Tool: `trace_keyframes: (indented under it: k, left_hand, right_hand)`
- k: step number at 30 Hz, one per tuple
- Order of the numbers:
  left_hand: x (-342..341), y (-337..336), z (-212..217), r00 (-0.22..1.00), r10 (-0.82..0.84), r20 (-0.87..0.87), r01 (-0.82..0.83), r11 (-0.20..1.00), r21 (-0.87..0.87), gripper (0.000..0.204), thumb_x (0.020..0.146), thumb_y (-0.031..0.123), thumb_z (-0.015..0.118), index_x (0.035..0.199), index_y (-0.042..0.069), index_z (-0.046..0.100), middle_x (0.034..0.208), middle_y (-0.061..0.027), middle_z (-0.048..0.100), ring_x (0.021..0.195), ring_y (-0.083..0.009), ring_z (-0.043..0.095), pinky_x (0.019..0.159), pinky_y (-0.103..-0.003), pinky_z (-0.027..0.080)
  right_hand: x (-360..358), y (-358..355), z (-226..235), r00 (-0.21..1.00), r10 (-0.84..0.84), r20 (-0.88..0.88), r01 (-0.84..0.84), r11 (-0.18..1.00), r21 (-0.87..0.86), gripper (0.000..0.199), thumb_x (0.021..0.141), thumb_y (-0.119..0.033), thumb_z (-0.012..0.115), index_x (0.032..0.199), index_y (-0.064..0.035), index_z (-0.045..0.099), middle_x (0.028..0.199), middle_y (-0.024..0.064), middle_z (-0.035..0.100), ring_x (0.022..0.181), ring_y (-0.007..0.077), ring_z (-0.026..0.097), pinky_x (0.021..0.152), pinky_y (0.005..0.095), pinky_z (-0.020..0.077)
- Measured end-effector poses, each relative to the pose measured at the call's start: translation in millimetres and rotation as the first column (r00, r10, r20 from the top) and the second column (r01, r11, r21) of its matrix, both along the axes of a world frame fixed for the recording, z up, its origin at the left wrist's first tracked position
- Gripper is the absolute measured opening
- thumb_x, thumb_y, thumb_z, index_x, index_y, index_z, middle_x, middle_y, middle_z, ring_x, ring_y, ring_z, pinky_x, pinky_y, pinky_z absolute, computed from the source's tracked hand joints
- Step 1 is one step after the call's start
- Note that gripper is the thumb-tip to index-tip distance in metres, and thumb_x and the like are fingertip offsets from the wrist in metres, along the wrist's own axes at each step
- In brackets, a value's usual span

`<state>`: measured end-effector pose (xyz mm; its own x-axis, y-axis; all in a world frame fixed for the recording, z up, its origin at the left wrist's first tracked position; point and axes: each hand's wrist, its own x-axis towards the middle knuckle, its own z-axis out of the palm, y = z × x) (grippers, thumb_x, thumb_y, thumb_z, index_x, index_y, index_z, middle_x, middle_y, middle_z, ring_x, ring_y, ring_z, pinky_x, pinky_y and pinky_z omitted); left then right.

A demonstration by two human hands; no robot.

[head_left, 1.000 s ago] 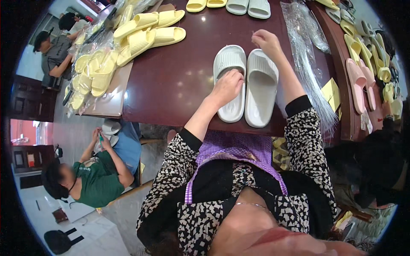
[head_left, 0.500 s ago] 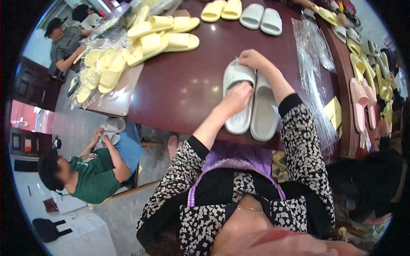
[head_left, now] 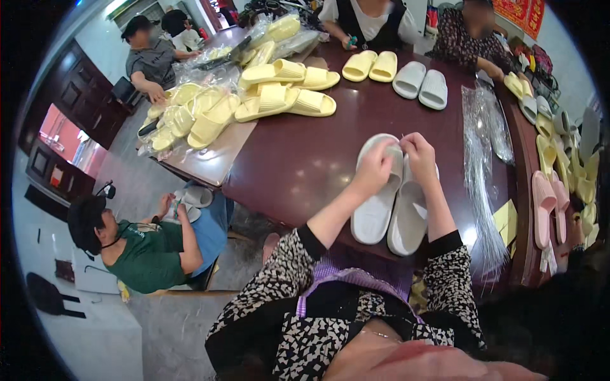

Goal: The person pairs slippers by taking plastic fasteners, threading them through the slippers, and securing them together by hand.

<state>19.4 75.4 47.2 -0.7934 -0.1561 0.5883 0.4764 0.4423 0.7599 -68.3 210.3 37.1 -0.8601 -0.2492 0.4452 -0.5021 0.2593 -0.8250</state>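
Observation:
A pair of light grey slide slippers lies side by side before me on the dark red table. My left hand (head_left: 376,166) is over the strap of the left slipper (head_left: 372,222), fingers curled in and a little blurred. Close beside it, my right hand (head_left: 419,155) pinches near the toe ends, where the two slippers meet, above the right slipper (head_left: 406,225). Whatever is between the fingertips is too small to make out. The hands hide most of both straps.
Yellow slippers (head_left: 286,105), some in clear bags, pile up at the left. Farther back stand a yellow pair (head_left: 368,65) and a grey pair (head_left: 420,84). Silvery wires (head_left: 480,190) lie at the right, near pink slippers (head_left: 544,206). Co-workers sit around the table (head_left: 305,178).
My left hand has come out of the left slipper's opening to its strap. My right hand has shifted from that slipper's toe to between the two. The view has tilted up, showing more people.

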Motion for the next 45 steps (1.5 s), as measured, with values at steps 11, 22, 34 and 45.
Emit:
trace_keyframes:
  k: [11,22,34,45]
  left_hand:
    - [-56,0,-41,0.916,-0.125,0.381,0.025,0.966,0.258,0.01,0.082,0.008,0.059,0.088,0.0,0.062,0.069,-0.0012,0.06,0.054,-0.0054,0.052,0.047,-0.02,0.041]
    - [-40,7,-18,0.832,-0.375,0.408,0.03,0.765,0.643,0.007,0.083,0.01,0.06,0.086,0.004,0.062,0.061,0.0027,0.052,0.043,-0.0008,0.04,0.038,-0.016,0.029]
    - [-43,4,-21,0.831,-0.42,0.365,0.045,0.705,0.708,0.005,0.082,0.01,0.063,0.084,0.005,0.062,0.066,0.0011,0.059,0.045,-0.0015,0.046,0.038,-0.016,0.03]
    - [-42,4,-28,0.868,-0.346,0.357,0.02,0.742,0.67,0.006,0.08,0.007,0.065,0.084,0.004,0.063,0.067,-0.0014,0.061,0.049,-0.0045,0.052,0.041,-0.016,0.036]
  right_hand:
    - [15,-1,-14,0.982,0.023,0.187,0.042,0.942,-0.334,0.008,0.084,-0.004,0.056,0.087,0.0017,0.062,0.078,0.0031,0.061,0.072,0.0092,0.057,0.067,0.0225,0.046]
    - [27,5,-22,0.975,-0.046,0.217,0.111,0.948,-0.299,0.011,0.081,-0.007,0.06,0.088,0.0007,0.064,0.073,0.0028,0.063,0.067,0.0074,0.056,0.061,0.0222,0.0453]
    - [27,4,-22,0.988,-0.099,0.119,0.118,0.979,-0.164,0.012,0.078,-0.01,0.062,0.085,-0.0004,0.066,0.073,0.0071,0.066,0.063,0.0097,0.058,0.059,0.025,0.0463]
    - [30,3,-21,0.99,-0.114,0.085,0.119,0.991,-0.059,0.011,0.077,-0.008,0.064,0.084,0.0002,0.066,0.071,0.0036,0.064,0.065,0.0067,0.056,0.06,0.0225,0.0455]
